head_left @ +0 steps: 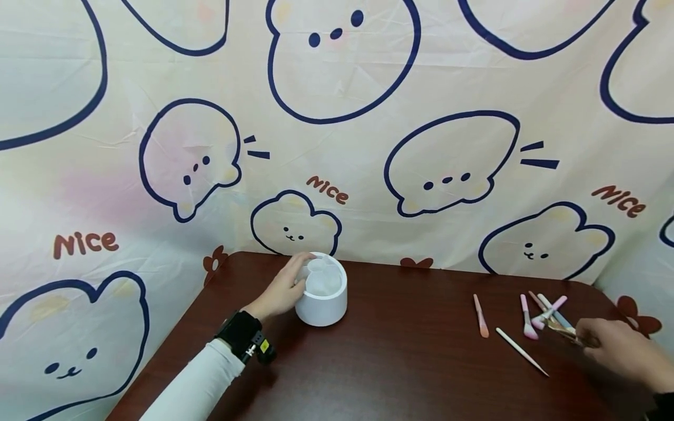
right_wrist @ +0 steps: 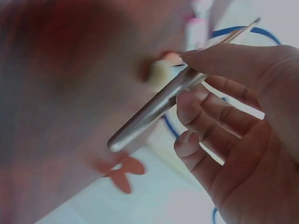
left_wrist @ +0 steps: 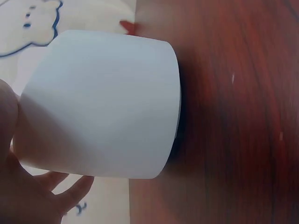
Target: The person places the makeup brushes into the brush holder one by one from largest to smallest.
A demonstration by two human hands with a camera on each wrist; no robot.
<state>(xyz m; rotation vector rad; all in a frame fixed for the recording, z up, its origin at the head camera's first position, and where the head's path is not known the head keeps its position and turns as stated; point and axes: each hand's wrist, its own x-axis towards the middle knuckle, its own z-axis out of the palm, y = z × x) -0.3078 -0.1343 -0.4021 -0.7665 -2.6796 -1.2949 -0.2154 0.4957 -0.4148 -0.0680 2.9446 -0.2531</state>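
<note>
My left hand grips the left side of a white round organizer, its fingers at the rim. The organizer stands upright, with clear-looking dividers inside; its smooth white wall fills much of the left wrist view. On the right, my right hand pinches a slim, shiny gold-silver tool between thumb and fingers. The tool has a rounded thick end and a thin far part; its exact kind is unclear. Beside that hand lie several makeup brushes, among them a pink-and-white brush and a blue-handled one.
A peach-tipped brush and a thin white pointed stick lie apart on the dark brown table. A cartoon-printed cloth hangs behind the table and along both sides.
</note>
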